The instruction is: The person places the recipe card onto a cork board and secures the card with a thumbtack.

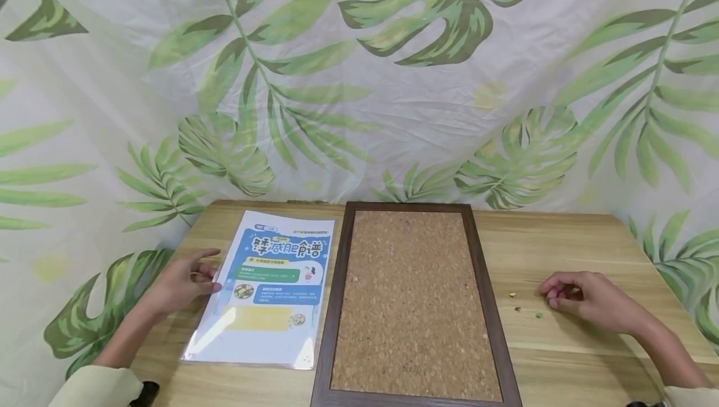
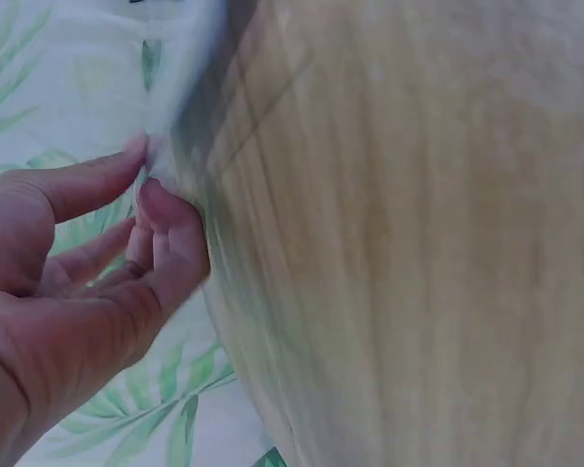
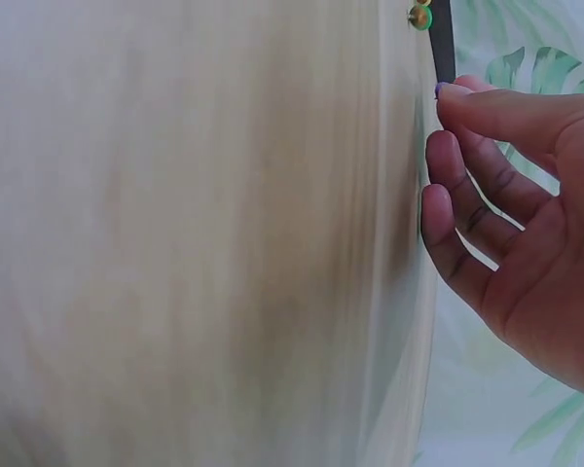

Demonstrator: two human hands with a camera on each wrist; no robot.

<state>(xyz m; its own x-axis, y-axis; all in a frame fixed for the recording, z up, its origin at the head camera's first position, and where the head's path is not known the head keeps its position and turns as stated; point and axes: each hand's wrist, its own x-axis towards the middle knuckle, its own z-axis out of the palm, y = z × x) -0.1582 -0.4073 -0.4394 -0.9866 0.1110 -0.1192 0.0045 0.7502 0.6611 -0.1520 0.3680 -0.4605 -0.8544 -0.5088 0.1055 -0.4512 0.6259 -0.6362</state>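
Right hand (image 1: 596, 301), tight fingertip pinch, purple object (image 3: 439, 89)

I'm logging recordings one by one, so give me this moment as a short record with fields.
Surface: wood-grain table
Center: framed cork board
Left of board: glossy printed sheet
Left hand: at the sheet's left edge; grip unclear
Right hand: pinches a small purple piece
Right of board: yellow piece, reddish piece, green piece
Backdrop: leaf-print cloth
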